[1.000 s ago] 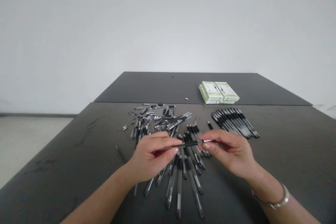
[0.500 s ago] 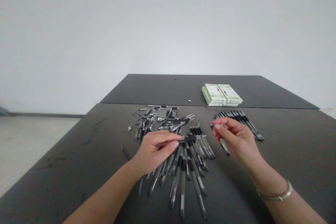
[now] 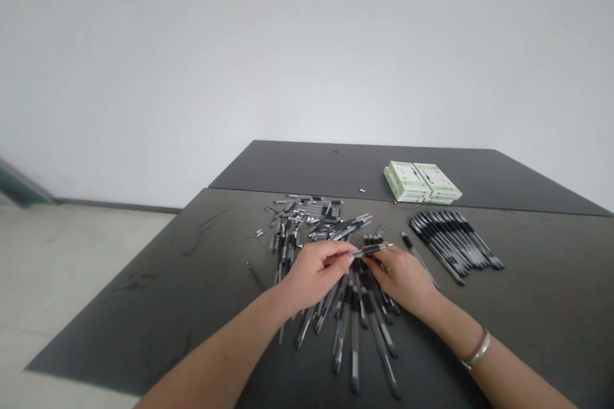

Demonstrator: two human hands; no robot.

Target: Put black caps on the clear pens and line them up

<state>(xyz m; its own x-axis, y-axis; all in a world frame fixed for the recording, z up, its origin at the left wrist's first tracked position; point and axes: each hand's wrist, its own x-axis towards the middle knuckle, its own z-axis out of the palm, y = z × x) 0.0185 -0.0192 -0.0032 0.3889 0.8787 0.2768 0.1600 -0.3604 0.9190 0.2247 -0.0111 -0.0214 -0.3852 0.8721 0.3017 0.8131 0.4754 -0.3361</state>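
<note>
My left hand (image 3: 319, 273) pinches a clear-barrelled pen (image 3: 371, 250) with a black grip, its uncapped tip pointing right. Just behind and below that pen are the bent, closed fingers of my right hand (image 3: 403, 276). The pen and the heap partly hide those fingertips, so what they hold cannot be made out. Under both hands spreads a heap of capped pens (image 3: 355, 339), fanned toward me. Further back lie loose pens and small pen parts (image 3: 307, 211). One single pen (image 3: 419, 260) rests right of my right hand, beside a neat row of pens (image 3: 451, 239).
Green-and-white boxes (image 3: 422, 182) are stacked on the far part of the dark table (image 3: 192, 287). A small silvery piece (image 3: 362, 190) lies left of them. A lone thin dark pen part (image 3: 254, 275) is left of the heap. Behind the table stands a white wall (image 3: 307, 45).
My right hand has moved left from beside the pen row to the pen in my left hand. It has let go of the single pen now lying there. The view has shifted left.
</note>
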